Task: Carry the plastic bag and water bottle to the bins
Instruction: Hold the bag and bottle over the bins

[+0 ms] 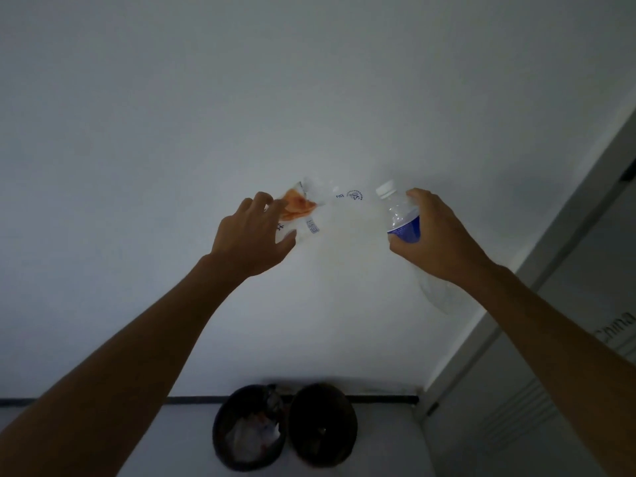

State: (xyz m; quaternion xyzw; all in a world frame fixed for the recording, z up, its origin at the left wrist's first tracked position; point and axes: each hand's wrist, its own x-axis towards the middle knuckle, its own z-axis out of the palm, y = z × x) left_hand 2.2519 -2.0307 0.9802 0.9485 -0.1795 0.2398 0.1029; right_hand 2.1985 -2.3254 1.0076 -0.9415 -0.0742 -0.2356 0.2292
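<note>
- left hand (253, 235) was raised in front of a pale wall (172, 132), fingers (275, 206) pinched on the plastic bag (309, 215) at its left edge, thumb under it.
- plastic bag was clear with an orange patch and blue print, and spread out toward 3 o'clock from the left hand, almost reaching the bottle; its far edge was hard to make out against the wall.
- right hand (433, 235) was wrapped around the water bottle (401, 215), fingers clamped on the blue label part.
- water bottle was clear with a white cap, tilted with the cap toward 11 o'clock; its lower body stuck out below the right wrist toward 5 o'clock.
- both hands were at about the same height, apart from each other, with the bag between them.
- two dark round bins (285, 428) stood on the floor at 6 o'clock, well below the hands, side by side and touching or nearly so, against the wall's dark baseboard (103, 401).
- left bin (247, 432) held some crumpled pale trash; right bin (321, 425) looked dark inside, contents not clear.
- a grey door (550, 390) with some lettering was at 4 o'clock, right of the bins.
</note>
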